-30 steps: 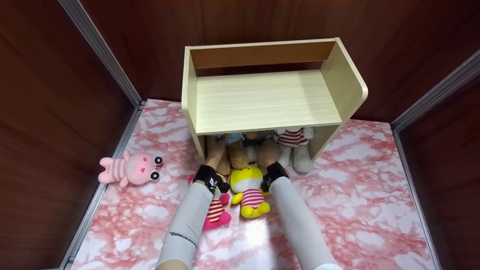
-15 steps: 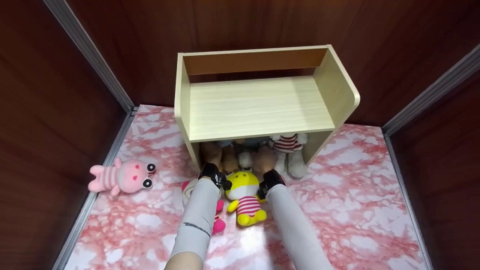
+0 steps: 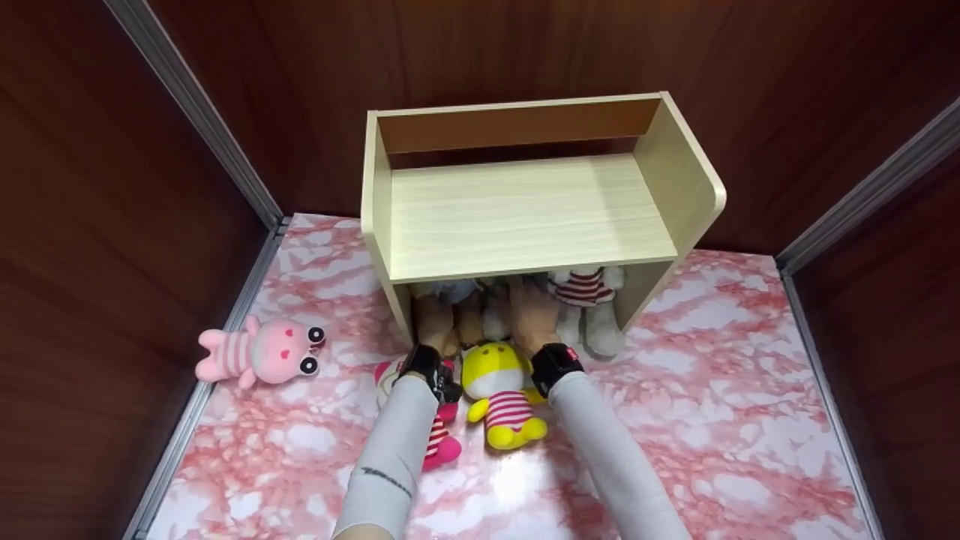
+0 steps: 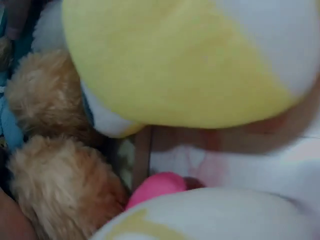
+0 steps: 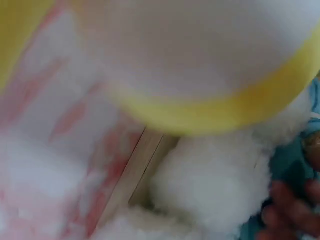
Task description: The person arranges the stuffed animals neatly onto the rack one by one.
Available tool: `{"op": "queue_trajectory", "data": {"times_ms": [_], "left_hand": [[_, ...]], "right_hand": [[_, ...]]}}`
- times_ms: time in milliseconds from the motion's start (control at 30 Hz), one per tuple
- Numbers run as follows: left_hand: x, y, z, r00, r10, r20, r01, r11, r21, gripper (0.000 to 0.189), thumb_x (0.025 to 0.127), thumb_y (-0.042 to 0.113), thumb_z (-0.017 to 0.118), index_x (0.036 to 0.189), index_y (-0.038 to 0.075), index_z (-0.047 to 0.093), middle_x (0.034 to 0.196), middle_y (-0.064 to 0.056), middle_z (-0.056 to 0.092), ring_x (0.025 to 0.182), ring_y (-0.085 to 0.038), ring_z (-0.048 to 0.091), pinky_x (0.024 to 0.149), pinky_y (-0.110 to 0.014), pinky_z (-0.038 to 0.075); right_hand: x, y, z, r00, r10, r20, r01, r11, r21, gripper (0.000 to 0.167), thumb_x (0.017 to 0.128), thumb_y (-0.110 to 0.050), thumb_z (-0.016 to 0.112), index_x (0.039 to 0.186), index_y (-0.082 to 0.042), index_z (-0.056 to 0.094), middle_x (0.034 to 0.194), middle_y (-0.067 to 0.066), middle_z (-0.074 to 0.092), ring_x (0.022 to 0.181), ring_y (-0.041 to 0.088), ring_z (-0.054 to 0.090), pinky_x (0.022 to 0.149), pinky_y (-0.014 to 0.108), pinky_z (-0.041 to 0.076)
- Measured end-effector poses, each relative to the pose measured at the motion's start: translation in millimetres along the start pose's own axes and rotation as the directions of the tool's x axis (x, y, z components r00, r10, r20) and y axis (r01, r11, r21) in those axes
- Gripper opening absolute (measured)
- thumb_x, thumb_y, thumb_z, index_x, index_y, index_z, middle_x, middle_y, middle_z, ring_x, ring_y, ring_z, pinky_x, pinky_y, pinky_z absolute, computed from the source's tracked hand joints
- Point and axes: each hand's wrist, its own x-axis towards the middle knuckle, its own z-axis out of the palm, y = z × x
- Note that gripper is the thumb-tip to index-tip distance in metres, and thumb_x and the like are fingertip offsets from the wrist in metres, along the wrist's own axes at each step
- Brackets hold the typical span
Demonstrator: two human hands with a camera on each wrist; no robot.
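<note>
Both hands reach into the lower compartment of a pale wooden shelf (image 3: 525, 217). My left hand (image 3: 436, 319) is beside a brown plush toy's furry legs (image 4: 65, 185); its fingers are hidden in shadow. My right hand (image 3: 534, 315) lies with extended fingers at a plush with fluffy whitish legs (image 5: 215, 185) and teal clothing (image 5: 290, 172), and its fingertips (image 5: 287, 212) touch the teal cloth. To its right sits a grey-legged plush in a red-striped dress (image 3: 585, 289). Between the forearms lies a yellow plush (image 3: 506, 390). A pink plush (image 3: 442, 446) is partly under the left forearm.
A pink frog-like plush (image 3: 259, 351) lies on the marbled floor (image 3: 720, 420) at the left. Dark wooden walls (image 3: 885, 360) enclose the floor at the back and both sides. The shelf's upper board hides the depth of the lower compartment.
My right hand has shifted within the lower compartment, and its extended fingers now show near the striped-dress plush. The left forearm has swung inward over the pink plush. The view has shifted slightly.
</note>
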Motion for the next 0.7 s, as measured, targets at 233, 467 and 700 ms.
{"op": "queue_trajectory", "data": {"times_ms": [233,467,700], "left_hand": [[-23.5,6.7,-11.7,0.996,0.079,-0.036,-0.079,0.997,0.008,0.036,0.101,0.016,0.060,0.070,-0.002,0.062,0.064,-0.020,0.059,0.071,-0.044,0.065,0.067,-0.056,0.053],[-52.0,10.0,-18.0,0.976,0.134,-0.169,-0.166,0.967,-0.195,0.024,0.104,0.006,0.056,0.120,-0.012,0.059,0.114,-0.029,0.062,0.111,-0.040,0.062,0.101,-0.048,0.049],[-50.9,5.6,-22.2,0.962,0.271,-0.020,-0.265,0.954,0.138,0.043,0.100,0.004,0.057,0.133,-0.020,0.047,0.130,-0.038,0.052,0.120,-0.048,0.055,0.109,-0.052,0.044]], "right_hand": [[4.1,8.5,3.1,0.988,-0.143,-0.053,0.141,0.989,-0.040,0.029,0.099,-0.025,0.072,0.127,-0.020,0.067,0.108,0.014,0.072,0.089,0.040,0.067,0.061,0.053,0.056],[1.4,11.1,5.5,0.982,-0.152,-0.111,0.139,0.983,-0.121,0.039,0.095,-0.023,0.075,0.131,-0.014,0.065,0.106,0.015,0.073,0.083,0.040,0.069,0.069,0.054,0.058],[-5.5,7.7,12.6,0.985,-0.106,-0.135,0.106,0.994,-0.007,0.043,0.093,-0.026,0.079,0.131,-0.013,0.064,0.111,0.018,0.072,0.100,0.044,0.067,0.073,0.058,0.055]]}}
